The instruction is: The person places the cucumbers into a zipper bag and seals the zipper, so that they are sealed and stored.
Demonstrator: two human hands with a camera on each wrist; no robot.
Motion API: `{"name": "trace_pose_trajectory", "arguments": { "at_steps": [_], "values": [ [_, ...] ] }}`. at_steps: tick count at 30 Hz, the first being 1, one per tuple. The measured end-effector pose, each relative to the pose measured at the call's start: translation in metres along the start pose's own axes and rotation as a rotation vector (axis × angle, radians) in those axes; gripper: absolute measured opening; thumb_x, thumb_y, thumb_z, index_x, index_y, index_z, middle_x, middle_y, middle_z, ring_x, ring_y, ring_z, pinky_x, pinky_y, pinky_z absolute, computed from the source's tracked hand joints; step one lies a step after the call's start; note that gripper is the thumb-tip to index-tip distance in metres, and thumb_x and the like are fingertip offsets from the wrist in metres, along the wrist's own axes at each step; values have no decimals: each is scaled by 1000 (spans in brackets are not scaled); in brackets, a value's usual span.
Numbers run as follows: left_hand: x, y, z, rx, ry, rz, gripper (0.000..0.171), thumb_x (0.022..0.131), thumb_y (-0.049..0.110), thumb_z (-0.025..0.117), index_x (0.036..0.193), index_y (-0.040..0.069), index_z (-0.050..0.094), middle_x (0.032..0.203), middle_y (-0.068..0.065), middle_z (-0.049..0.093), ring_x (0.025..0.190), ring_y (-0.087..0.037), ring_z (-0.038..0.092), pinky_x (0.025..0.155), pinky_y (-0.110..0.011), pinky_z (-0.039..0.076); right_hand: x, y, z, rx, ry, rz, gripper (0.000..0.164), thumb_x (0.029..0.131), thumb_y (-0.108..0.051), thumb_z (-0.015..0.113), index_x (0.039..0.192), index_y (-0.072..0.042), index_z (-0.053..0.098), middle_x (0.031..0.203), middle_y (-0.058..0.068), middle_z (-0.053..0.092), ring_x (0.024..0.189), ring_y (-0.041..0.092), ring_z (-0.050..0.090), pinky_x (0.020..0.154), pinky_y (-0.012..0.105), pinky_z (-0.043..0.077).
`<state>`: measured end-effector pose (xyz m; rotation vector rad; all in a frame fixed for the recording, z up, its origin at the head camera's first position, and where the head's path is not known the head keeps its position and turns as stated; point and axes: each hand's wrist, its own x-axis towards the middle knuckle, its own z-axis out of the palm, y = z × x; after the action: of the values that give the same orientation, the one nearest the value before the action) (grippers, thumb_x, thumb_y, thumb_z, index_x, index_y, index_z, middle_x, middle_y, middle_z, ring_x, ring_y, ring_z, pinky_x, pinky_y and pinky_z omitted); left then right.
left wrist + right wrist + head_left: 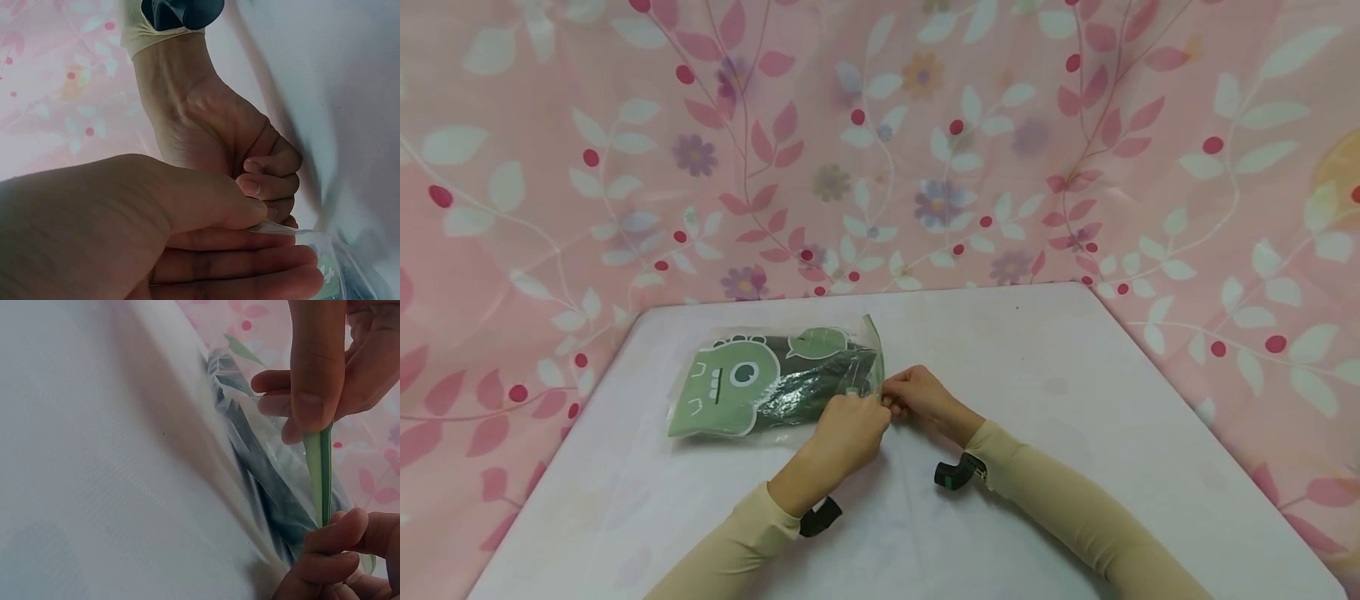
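A clear plastic pouch (805, 392) lies on the table, printed with a green one-eyed cartoon monster and a small green speech bubble. Something dark, not identifiable, fills it. Along its right end runs a green edge strip (322, 481). My left hand (850, 429) pinches that end between thumb and fingers, at the near corner. Just beyond it, my right hand (925, 396) has its fingers curled and grips the same strip. A short stretch of green shows between the two hands in the right wrist view. The right thumb is partly hidden.
A white cloth covers the table (1075, 400). Pink floral fabric (910, 167) hangs behind the table and along both sides. Each wrist wears a small black camera, such as the right one (958, 472).
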<state>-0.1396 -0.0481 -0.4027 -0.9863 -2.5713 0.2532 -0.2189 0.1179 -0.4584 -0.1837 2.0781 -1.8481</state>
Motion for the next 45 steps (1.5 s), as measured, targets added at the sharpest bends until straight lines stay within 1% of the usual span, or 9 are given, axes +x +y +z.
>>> {"name": "trace_pose_trajectory", "arguments": {
  "at_steps": [4, 10, 13, 18, 23, 29, 35, 41, 45],
  "values": [
    [1, 0, 0, -5, -16, 0, 25, 84, 13, 80, 65, 16, 64, 66, 1, 57, 54, -19, 59, 45, -34, 46, 3, -1, 0, -2, 8, -1, 19, 95, -3, 63, 83, 7, 73, 63, 3, 63, 52, 9, 53, 50, 22, 42],
    [1, 0, 0, -9, -25, 10, 32, 84, 13, 80, 61, 17, 58, 63, 2, 54, 53, -18, 57, 43, -33, 45, 8, 1, 1, 11, 39, 1, 18, 94, -1, 64, 81, 8, 72, 61, 3, 61, 52, 9, 53, 50, 22, 42],
    [1, 0, 0, -9, -18, 16, 32, 85, 13, 79, 61, 17, 58, 62, 2, 54, 52, -18, 56, 43, -33, 44, 9, 1, 0, 21, 51, 0, 17, 94, 0, 64, 83, 11, 72, 62, 3, 62, 52, 9, 53, 50, 22, 42],
    [1, 0, -1, -4, -27, 19, 31, 86, 12, 78, 61, 17, 60, 62, 1, 54, 52, -18, 57, 43, -33, 45, 12, 2, -1, 35, 52, -12, 17, 94, 2, 63, 88, 13, 73, 64, 5, 64, 52, 9, 54, 51, 22, 43],
    [1, 0, 0, -9, -27, 16, 31, 85, 11, 78, 60, 17, 59, 62, 1, 55, 52, -18, 57, 43, -34, 45, 15, 1, -2, 66, 53, -5, 16, 95, 3, 62, 92, 15, 73, 66, 6, 65, 52, 9, 57, 51, 21, 46],
    [1, 0, 0, -12, -23, 21, 31, 85, 12, 78, 60, 17, 59, 62, 1, 56, 52, -18, 58, 43, -34, 46, 19, 3, -3, 70, 72, 12, 16, 96, 2, 62, 93, 12, 74, 66, 6, 65, 52, 9, 57, 50, 20, 46],
    [1, -1, -1, -1, -26, 20, 29, 83, 14, 80, 62, 18, 60, 62, 2, 56, 54, -18, 59, 44, -34, 47, 23, 2, -3, 50, 83, 8, 16, 98, 2, 62, 96, 12, 74, 68, 7, 66, 52, 9, 57, 50, 21, 45],
    [1, -1, -1, -5, -41, 27, 28, 85, 16, 80, 64, 17, 63, 63, 1, 56, 54, -17, 59, 44, -34, 47, 27, 1, -3, 36, 91, 10, 16, 99, 1, 63, 98, 11, 75, 69, 7, 66, 52, 9, 57, 49, 20, 44],
    [0, -2, -1, -21, -55, 24, 28, 86, 17, 80, 64, 16, 63, 64, 0, 57, 54, -18, 59, 44, -34, 47, 29, 3, -4, 30, 79, 9, 16, 100, -1, 64, 99, 11, 75, 69, 6, 67, 52, 8, 57, 48, 20, 43]
  ]
}}
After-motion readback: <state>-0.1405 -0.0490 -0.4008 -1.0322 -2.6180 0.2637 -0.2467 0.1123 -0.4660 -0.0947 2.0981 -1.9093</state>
